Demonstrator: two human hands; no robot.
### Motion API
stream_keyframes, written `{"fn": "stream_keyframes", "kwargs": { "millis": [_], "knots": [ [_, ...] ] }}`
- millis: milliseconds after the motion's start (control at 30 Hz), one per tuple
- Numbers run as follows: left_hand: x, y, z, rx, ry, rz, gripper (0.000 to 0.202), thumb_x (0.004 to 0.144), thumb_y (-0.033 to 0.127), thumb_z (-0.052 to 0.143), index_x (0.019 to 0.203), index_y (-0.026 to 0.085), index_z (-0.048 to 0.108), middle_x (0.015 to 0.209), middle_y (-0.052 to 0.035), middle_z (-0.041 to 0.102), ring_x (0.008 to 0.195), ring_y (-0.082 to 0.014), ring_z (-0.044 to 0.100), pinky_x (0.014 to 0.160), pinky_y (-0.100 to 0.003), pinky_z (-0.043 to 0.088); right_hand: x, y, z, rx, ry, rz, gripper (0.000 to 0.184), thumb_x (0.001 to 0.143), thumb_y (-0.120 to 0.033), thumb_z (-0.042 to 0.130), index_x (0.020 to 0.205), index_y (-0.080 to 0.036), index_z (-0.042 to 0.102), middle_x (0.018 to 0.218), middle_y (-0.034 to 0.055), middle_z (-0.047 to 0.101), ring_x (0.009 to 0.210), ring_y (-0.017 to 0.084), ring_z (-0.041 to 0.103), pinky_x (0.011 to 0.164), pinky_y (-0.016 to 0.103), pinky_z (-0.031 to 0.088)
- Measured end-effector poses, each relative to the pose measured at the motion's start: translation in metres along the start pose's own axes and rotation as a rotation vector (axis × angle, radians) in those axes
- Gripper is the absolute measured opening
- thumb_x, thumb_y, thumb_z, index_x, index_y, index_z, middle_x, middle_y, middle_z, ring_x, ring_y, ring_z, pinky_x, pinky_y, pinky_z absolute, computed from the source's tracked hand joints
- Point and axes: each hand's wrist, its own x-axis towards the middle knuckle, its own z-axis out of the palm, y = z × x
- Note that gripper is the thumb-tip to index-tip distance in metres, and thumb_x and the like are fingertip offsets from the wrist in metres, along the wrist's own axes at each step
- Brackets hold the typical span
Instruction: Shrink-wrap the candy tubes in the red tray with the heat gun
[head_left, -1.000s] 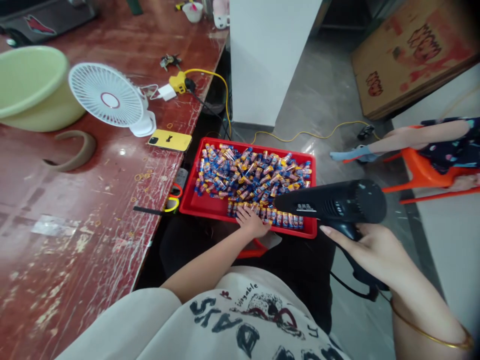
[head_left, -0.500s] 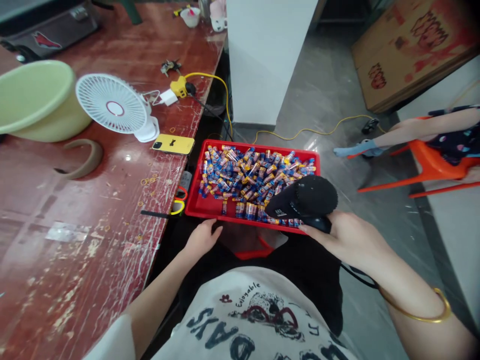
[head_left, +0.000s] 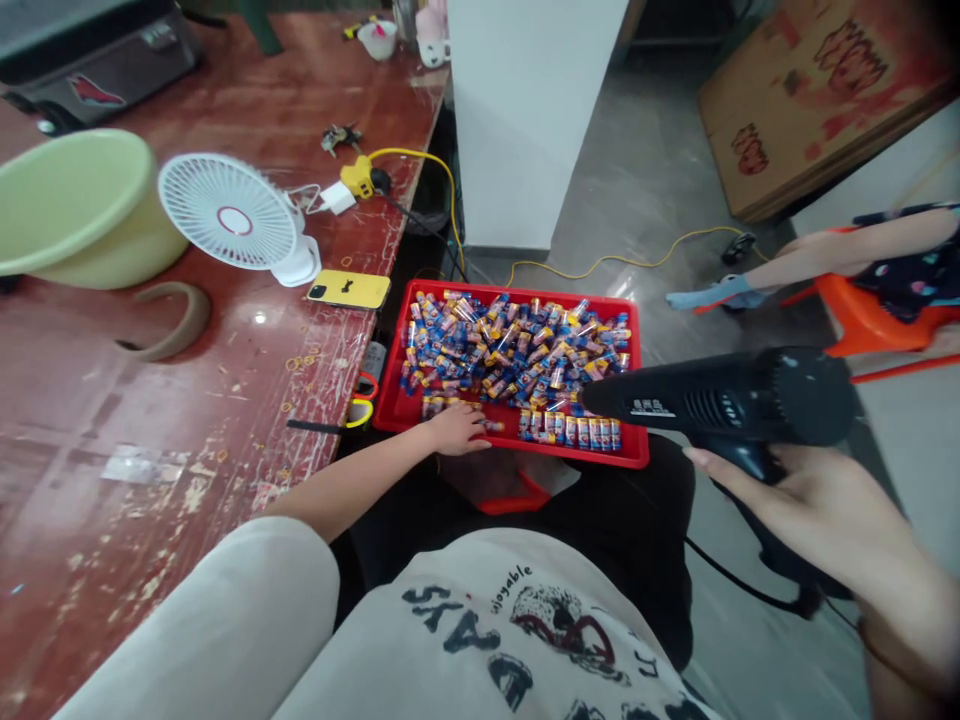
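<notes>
My right hand (head_left: pixel 817 510) is wrapped round the handle of a black hair dryer (head_left: pixel 697 400). Its nozzle points left, over the right side of a red tray (head_left: pixel 637 448). Inside the tray lies a heap of small blue-and-yellow cylinders (head_left: pixel 517 345), and several stand in a row (head_left: pixel 592 432) along the front. My left hand (head_left: pixel 454 430) reaches over the tray's front rim, its fingers spread and resting on cylinders at the front left. Whether it grips any of them cannot be made out.
On the red table (head_left: pixel 225 400) at left are a white fan (head_left: pixel 232 215), a pale green basin (head_left: pixel 90 210), a yellow phone (head_left: pixel 349 289) and scissors (head_left: pixel 360 412). A white pillar (head_left: pixel 517 130) stands behind the tray. At right, a person's leg (head_left: pixel 840 255) extends from an orange chair (head_left: pixel 862 310).
The hair dryer has swung right and back, away from the tray's middle, turning side-on. My left hand has moved from outside the front rim onto the cylinders. The front-row cylinders at right show more clearly.
</notes>
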Motion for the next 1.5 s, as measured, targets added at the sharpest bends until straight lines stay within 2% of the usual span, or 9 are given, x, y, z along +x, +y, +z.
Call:
{"fn": "stream_keyframes", "kwargs": {
  "millis": [233,400,667,833,1000,1100,1300,1400,1500],
  "knots": [
    [-0.072,-0.004,-0.020,0.058,0.179,-0.240,0.022,0.085,0.039,0.063,0.100,0.027,0.073,0.135,-0.0065,0.061,0.125,-0.0266,0.055,0.115,-0.044,0.031,0.026,-0.041,0.045,0.035,-0.093,-0.155,0.049,0.072,-0.073,0.057,0.066,-0.025,0.056,0.042,0.0008,0.052,0.040,0.020,0.051,0.038,0.031,0.032],
    [-0.100,0.038,-0.001,0.075,0.258,-0.314,0.029,0.093,0.034,0.051,0.113,0.021,0.068,0.131,-0.0091,0.063,0.121,-0.0233,0.058,0.108,-0.039,0.042,0.043,-0.101,0.086,0.163,-0.140,-0.484,0.053,0.083,-0.058,0.053,0.116,-0.018,0.064,0.106,0.0125,0.071,0.094,0.031,0.067,0.075,0.037,0.051],
    [-0.156,0.034,0.014,-0.043,0.593,-0.620,0.026,0.094,0.033,0.047,0.103,0.018,0.067,0.102,-0.0089,0.072,0.094,-0.0218,0.068,0.088,-0.035,0.054,0.036,-0.147,0.092,-0.035,-0.172,-0.401,0.045,0.083,-0.049,0.060,0.114,-0.016,0.063,0.097,0.0136,0.072,0.089,0.035,0.068,0.069,0.037,0.049],
    [-0.106,-0.005,-0.011,-0.033,0.671,-0.819,0.038,0.092,0.025,0.045,0.122,0.005,0.059,0.130,-0.0217,0.060,0.126,-0.0268,0.055,0.110,-0.036,0.041,0.033,-0.160,0.096,0.028,-0.178,-0.463,0.045,0.084,-0.046,0.061,0.118,-0.015,0.062,0.109,0.0137,0.071,0.103,0.034,0.065,0.080,0.038,0.049],
    [-0.021,-0.006,-0.006,-0.114,0.558,-1.198,0.074,0.090,0.043,0.050,0.145,-0.003,0.030,0.157,-0.0313,0.010,0.144,-0.0425,0.025,0.116,-0.054,0.027,0.029,-0.146,0.089,-0.019,-0.153,-0.420,0.046,0.085,-0.047,0.061,0.118,-0.015,0.062,0.104,0.0130,0.071,0.097,0.034,0.067,0.075,0.038,0.050],
    [-0.004,0.013,0.014,-0.129,0.526,-1.096,0.088,0.088,0.046,0.054,0.149,-0.006,0.017,0.156,-0.0341,0.010,0.147,-0.0421,0.011,0.117,-0.054,0.022,0.031,-0.141,0.086,-0.003,-0.150,-0.395,0.045,0.085,-0.048,0.061,0.115,-0.014,0.064,0.099,0.0130,0.072,0.096,0.034,0.067,0.077,0.038,0.050],
    [-0.056,0.070,0.053,-0.282,0.448,-0.581,0.041,0.093,0.021,0.039,0.128,0.009,0.055,0.147,-0.0194,0.045,0.140,-0.0282,0.039,0.117,-0.044,0.030,0.044,-0.164,0.092,0.031,-0.142,-0.502,0.044,0.084,-0.045,0.063,0.117,-0.015,0.064,0.115,0.0140,0.068,0.108,0.034,0.063,0.085,0.039,0.050],
    [-0.103,0.085,0.063,-0.427,0.476,-0.470,0.033,0.084,0.007,0.035,0.091,0.017,0.066,0.098,-0.0076,0.071,0.094,-0.0175,0.067,0.087,-0.030,0.052,0.048,-0.182,0.097,0.077,-0.189,-0.526,0.045,0.085,-0.046,0.062,0.119,-0.016,0.062,0.114,0.0127,0.069,0.109,0.031,0.063,0.088,0.037,0.049],
    [-0.142,0.080,0.066,-0.379,0.522,-0.540,0.028,0.077,0.003,0.035,0.065,0.020,0.054,0.064,-0.0004,0.060,0.061,-0.0143,0.058,0.062,-0.026,0.047,0.049,-0.197,0.097,0.009,-0.221,-0.506,0.045,0.085,-0.046,0.062,0.119,-0.017,0.061,0.111,0.0130,0.069,0.104,0.032,0.065,0.083,0.038,0.050]
  ]
}}
